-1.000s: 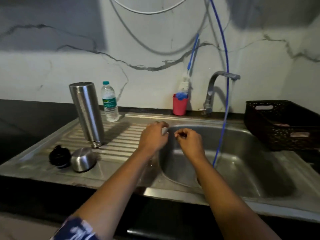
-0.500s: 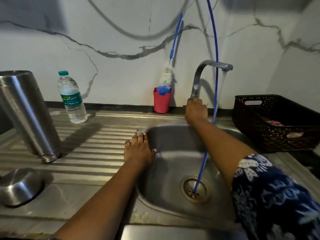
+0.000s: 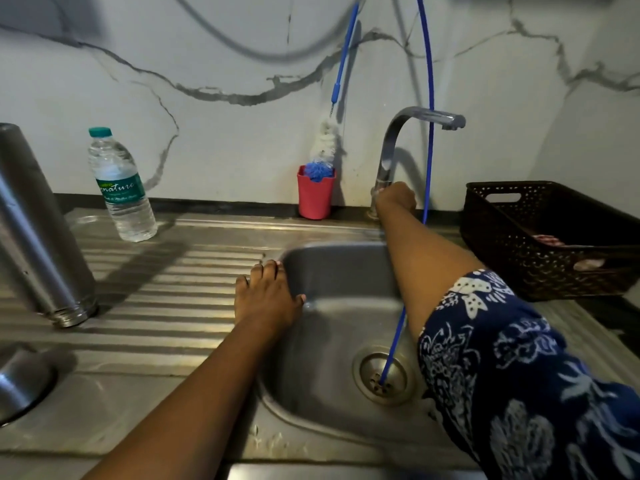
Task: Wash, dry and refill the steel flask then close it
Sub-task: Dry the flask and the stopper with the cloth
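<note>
Your right hand has left the sink's edge, where it hovered next to the other a second ago, and now reaches to the foot of the tap. Its fingers are curled round the stem there, and whatever lever it works is hidden under the fist. Your left hand has dropped flat onto the rim of the sink, fingers spread on the ribbed drainboard and thumb over the edge. That looks like a brace while you lean in. Over the last half second almost nothing shifts: both hands stay put.

No water shows at the spout, so I judge you are about to open the tap for the wash.

The steel flask stands mouth-down on the drainboard, well to your left and untouched. Its steel cap lies nearer you at the frame's left edge. The water bottle waits capped near the wall, likely for the refill. A bottle brush stands in the red cup just left of the tap, handy for scrubbing. A blue hose hangs down past the spout into the drain, close to your right forearm, so it could snag.
</note>
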`<state>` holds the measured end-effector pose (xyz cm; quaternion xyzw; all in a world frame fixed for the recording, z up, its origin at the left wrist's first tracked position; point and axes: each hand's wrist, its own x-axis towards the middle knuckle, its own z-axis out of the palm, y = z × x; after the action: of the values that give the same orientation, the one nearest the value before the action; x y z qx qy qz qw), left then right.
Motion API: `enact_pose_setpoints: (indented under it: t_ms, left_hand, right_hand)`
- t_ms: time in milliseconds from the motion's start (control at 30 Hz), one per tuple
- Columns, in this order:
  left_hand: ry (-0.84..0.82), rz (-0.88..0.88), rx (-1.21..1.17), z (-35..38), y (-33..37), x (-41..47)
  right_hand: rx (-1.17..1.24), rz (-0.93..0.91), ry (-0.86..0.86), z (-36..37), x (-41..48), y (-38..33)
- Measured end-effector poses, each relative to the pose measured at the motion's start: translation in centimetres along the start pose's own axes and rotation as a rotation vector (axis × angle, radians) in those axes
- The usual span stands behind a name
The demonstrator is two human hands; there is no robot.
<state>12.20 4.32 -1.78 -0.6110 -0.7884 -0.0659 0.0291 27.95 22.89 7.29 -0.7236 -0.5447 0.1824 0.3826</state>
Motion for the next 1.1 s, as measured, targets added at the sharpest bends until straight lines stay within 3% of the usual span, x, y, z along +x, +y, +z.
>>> enact_pose_setpoints:
  t_ms: [133, 267, 367, 433, 500, 567, 633, 700, 867, 967, 1100]
  left_hand:
    - [0.007, 0.003, -0.009, -0.4, 0.1, -0.2]
    - [0.009, 0.001, -0.036, -1.7, 0.8, -0.9]
    - [0.102, 0.102, -0.058, -3.2, 2.3, -1.5]
    - [0.119, 0.206, -0.198, -3.9, 4.3, -2.0]
    - [0.008, 0.269, -0.578, -5.0, 7.1, -2.8]
    - [-0.23, 0.275, -0.951, -6.9, 11.2, -3.6]
    - [-0.453, 0.241, -1.109, -8.7, 16.1, -3.4]
    - [-0.564, 0.193, -1.217, -9.8, 21.0, -2.5]
    - [-0.582, -0.009, -1.491, -10.3, 29.0, -0.2]
    - [-0.638, -0.005, -1.483, -9.0, 30.6, 0.3]
    - [-0.581, -0.003, -1.607, -6.9, 30.9, 0.8]
  right_hand:
    - [-0.126, -0.033, -0.11, 0.7, -3.3, 0.0]
    - [-0.306, -0.289, -0.275, -3.3, -8.0, 2.3]
    - [-0.302, -0.383, -0.385, -8.5, -10.7, 5.3]
    - [-0.27, -0.381, -0.374, -12.9, -11.3, 7.3]
    - [-0.302, -0.364, -0.253, -17.3, -10.4, 9.0]
    - [-0.328, -0.347, -0.097, -21.4, -8.7, 10.3]
    - [-0.29, -0.316, -0.004, -24.2, -6.2, 11.1]
    - [-0.303, -0.272, 0.022, -25.2, -3.5, 11.8]
    - [-0.515, -0.269, -0.168, -25.0, 2.2, 13.5]
    - [-0.637, -0.276, -0.319, -24.4, 4.6, 13.8]
    - [-0.85, -0.211, -0.568, -23.5, 6.7, 14.3]
